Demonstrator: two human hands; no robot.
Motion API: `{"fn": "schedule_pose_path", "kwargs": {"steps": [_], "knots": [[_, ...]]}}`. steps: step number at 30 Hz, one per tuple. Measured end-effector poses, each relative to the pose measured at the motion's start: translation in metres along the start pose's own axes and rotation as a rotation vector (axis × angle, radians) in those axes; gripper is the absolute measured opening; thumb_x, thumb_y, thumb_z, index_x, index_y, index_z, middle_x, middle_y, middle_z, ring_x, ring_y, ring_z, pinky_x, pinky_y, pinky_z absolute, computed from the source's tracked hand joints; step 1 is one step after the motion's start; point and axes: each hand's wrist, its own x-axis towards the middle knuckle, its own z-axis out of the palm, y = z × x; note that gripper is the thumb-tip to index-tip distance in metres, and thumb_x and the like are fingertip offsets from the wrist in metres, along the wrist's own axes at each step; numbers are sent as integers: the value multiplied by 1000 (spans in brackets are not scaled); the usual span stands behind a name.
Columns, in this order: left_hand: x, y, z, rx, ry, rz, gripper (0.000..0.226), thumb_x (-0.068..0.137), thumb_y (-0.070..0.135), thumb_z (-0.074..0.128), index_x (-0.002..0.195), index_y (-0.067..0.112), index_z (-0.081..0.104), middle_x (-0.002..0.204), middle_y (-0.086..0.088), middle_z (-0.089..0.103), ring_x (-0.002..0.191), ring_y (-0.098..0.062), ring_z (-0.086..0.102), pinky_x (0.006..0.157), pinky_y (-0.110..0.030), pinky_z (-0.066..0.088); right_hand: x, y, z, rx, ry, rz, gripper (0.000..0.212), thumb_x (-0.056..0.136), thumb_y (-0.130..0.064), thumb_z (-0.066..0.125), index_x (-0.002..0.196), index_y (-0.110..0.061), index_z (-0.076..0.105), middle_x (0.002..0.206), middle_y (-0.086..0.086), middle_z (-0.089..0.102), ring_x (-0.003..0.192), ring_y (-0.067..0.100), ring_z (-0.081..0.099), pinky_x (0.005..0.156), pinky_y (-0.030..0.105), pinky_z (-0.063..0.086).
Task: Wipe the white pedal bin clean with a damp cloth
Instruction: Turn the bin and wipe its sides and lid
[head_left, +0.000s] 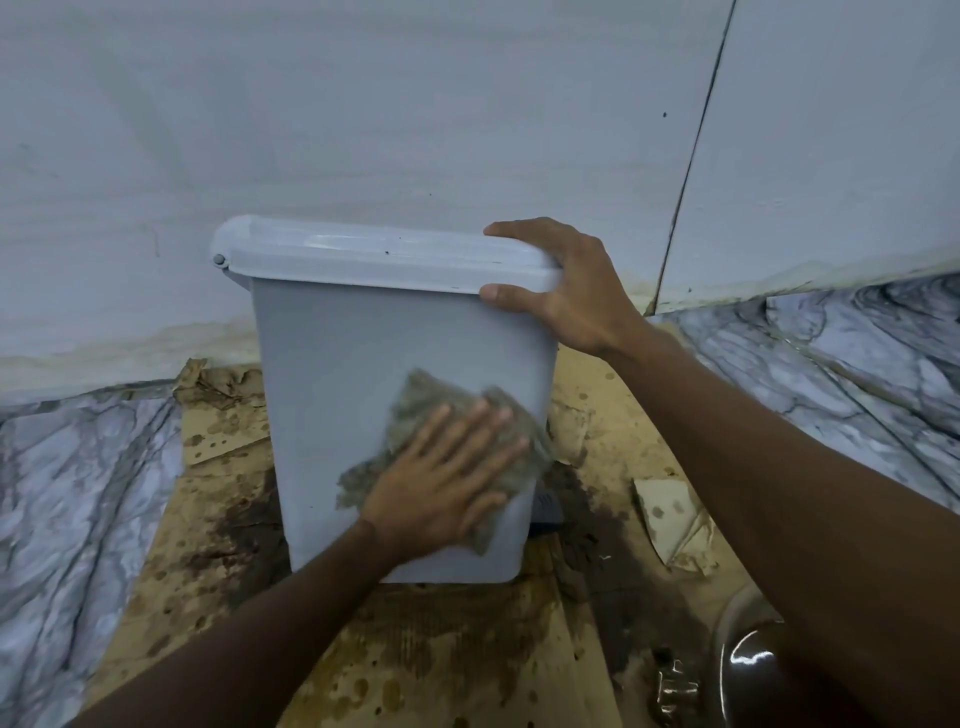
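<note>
Pressing cloth (415, 408) on bin (332, 374), right hand (569, 291) atop

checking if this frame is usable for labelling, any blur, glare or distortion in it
Head view: motion blur slightly smears the cloth and the left hand pressing it on the pedal bin; the right hand gripping the lid is sharp; the wide lens bows the wall-floor line; glare only on the shiny dark object at bottom right; light soft, shadows faint.

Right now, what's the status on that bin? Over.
Left hand flat, pressing cloth on bin side. Right hand grips lid edge. Lid down. Nothing blocks the wiped side; soiled cardboard underneath.
</note>
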Motion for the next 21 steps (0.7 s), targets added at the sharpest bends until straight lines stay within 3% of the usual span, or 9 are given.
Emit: {"fn": "schedule_pose_path", "kwargs": {"steps": [3,5,10,13,18,21], "knots": [[28,-10,-14,-15,126,-290,63,104,50,34,158,18,24,165,-15,11,154,-33,7,124,-53,5,1,0,0,-2,-2,5,61,67,-65,72,121,-38,66,130,-11,63,123,16,55,104,50,43],[32,3,-9,-48,114,-325,66,103,48,33,159,15,19,166,-17,5,154,-35,2,124,-55,1,2,0,1,1,1,12,61,66,-65,73,121,-38,66,129,-11,63,122,16,55,104,50,44],[-32,40,20,-21,-131,145,66,104,47,33,160,17,15,168,-10,3,155,-29,-2,124,-49,-8,1,2,-1,-3,0,-2,60,67,-62,73,120,-35,67,125,-12,65,119,14,57,102,48,45],[-67,17,16,-6,-153,191,66,104,46,32,160,18,12,168,-6,2,155,-26,0,125,-46,-7,-1,3,-3,-15,-3,-28,58,70,-60,72,122,-34,66,126,-12,64,118,14,57,101,47,46],[-55,-74,-19,6,0,-203,68,104,54,23,161,22,3,168,-9,-8,155,-29,-3,125,-48,-2,-1,3,-7,-44,-32,-33,60,73,-61,70,126,-34,64,129,-11,63,120,13,55,104,44,45],[-30,-86,-30,-5,115,-496,70,102,51,31,159,15,12,165,-17,3,154,-34,0,124,-53,5,-1,2,-6,-71,-24,-44,61,74,-62,69,127,-32,64,129,-12,63,120,12,55,104,43,45]]}}
